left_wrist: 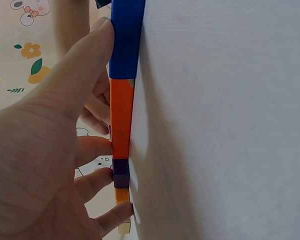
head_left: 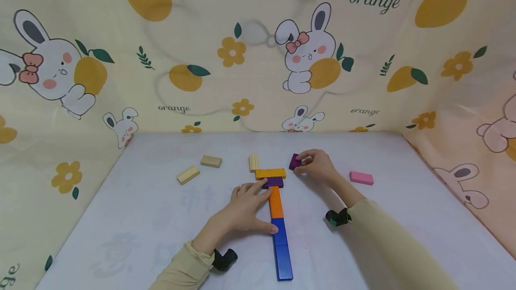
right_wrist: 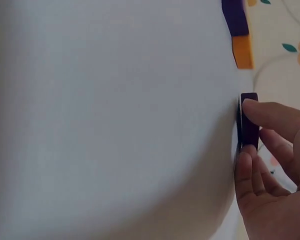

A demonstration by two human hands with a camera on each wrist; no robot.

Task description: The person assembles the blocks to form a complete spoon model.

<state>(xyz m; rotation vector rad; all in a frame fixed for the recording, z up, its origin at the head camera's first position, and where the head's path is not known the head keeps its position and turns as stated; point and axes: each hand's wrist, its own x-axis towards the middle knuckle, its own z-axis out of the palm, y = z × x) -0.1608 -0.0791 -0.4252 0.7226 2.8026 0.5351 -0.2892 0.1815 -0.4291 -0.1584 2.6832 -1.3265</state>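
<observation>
My right hand (head_left: 318,166) pinches a dark purple block (right_wrist: 250,127) between thumb and fingers, at or just above the table, right of the line of blocks. In that line, two blue blocks (head_left: 284,263) lie end to end nearest me, followed by an orange block (head_left: 276,202). Across its far end lies another purple block (head_left: 276,182), with a yellow-orange block (head_left: 270,173) set crosswise behind. My left hand (head_left: 247,207) is spread along the line's left side. Its thumb touches a blue block, while fingertips rest by the orange, purple and yellow-orange blocks.
A ridged pale wooden block (head_left: 253,163) stands off the yellow-orange block's left end. Two more pale blocks (head_left: 188,175) lie farther left on the white table (head_left: 133,218). A pink block (head_left: 361,178) lies right of my right hand. Printed cloth (head_left: 258,57) rises behind.
</observation>
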